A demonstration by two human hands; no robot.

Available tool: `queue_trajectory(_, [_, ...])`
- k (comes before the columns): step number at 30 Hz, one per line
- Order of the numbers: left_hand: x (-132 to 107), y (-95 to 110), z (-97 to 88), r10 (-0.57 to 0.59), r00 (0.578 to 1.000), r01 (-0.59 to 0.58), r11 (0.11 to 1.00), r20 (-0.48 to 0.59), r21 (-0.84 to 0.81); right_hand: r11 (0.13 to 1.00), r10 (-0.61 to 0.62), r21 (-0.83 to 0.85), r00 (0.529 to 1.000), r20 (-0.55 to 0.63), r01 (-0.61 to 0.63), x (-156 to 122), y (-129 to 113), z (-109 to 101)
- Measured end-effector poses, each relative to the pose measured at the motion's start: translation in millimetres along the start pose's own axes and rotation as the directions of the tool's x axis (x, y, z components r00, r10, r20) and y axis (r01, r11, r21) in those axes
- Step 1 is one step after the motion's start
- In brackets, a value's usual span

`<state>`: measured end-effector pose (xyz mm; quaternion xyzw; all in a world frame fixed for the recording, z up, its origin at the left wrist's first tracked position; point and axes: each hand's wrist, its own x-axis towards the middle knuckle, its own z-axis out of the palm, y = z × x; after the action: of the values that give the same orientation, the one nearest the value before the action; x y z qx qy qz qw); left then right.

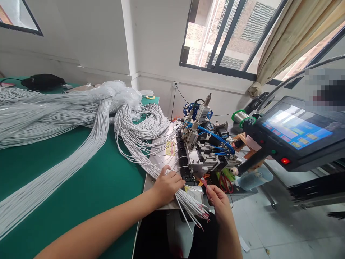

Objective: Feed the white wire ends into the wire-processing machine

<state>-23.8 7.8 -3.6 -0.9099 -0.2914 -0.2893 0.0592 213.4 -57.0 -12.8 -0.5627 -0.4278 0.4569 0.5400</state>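
Observation:
My left hand [167, 184] is closed around a bundle of thin white cables [188, 205] at the front edge of a metal plate [159, 158]. The cables' stripped red-tipped ends [203, 216] fan out past my fingers toward my lap. My right hand [217, 199] pinches a single wire end [204, 182] just below the small machine [205, 151] with blue air hoses and metal cylinders. The rest of the bundle loops back across the plate onto the table.
Large skeins of white cable [54, 111] cover a green table [81, 187] at left. A touchscreen control panel [296, 133] on an arm stands at right, with a solder spool [239, 117] behind the machine. Red-handled scissors [225, 181] lie beside the machine. Window and curtain behind.

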Motion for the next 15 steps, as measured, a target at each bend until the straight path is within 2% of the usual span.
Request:
queue_trajectory(8, [1.1, -0.7, 1.1, 0.01, 1.0, -0.009, 1.0, 0.005, -0.01, 1.0, 0.005, -0.02, 1.0, 0.001, -0.005, 1.7, 2.4, 3.6])
queue_trajectory(15, [1.1, -0.1, -2.6, -0.001, 0.998, -0.001, 1.0, -0.066, -0.031, 0.998, -0.062, -0.027, 0.996, -0.069, 0.06, -1.4, 5.1, 0.4])
